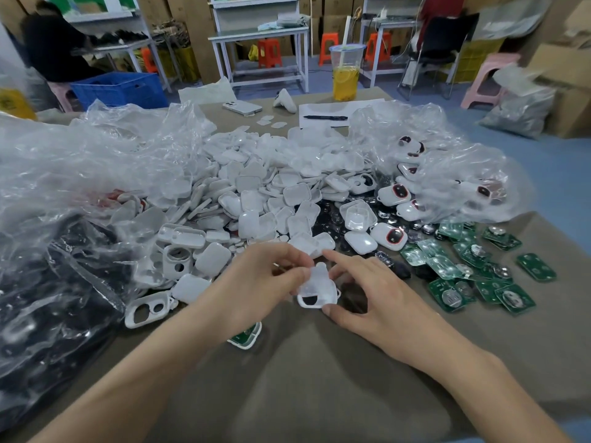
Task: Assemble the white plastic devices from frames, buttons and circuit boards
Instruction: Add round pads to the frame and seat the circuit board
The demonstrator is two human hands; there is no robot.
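A white plastic frame point(316, 290) with a dark oval opening hangs just above the table, between both hands. My left hand point(259, 282) pinches its upper left edge with thumb and fingertips. My right hand point(367, 292) holds its right side, thumb under the lower corner and index finger stretched out above it. A white half-shell with a green circuit board point(244, 337) lies under my left wrist. Loose green circuit boards point(479, 270) are spread at the right. A big heap of white covers point(262, 193) fills the middle.
Empty white frames point(147, 310) lie at the left beside crumpled clear plastic bags point(80, 174). Assembled devices with red-ringed dark buttons point(388, 236) sit right of the heap. A phone point(242, 107), a pen point(324, 117) on paper and a drink cup point(346, 73) stand at the far edge.
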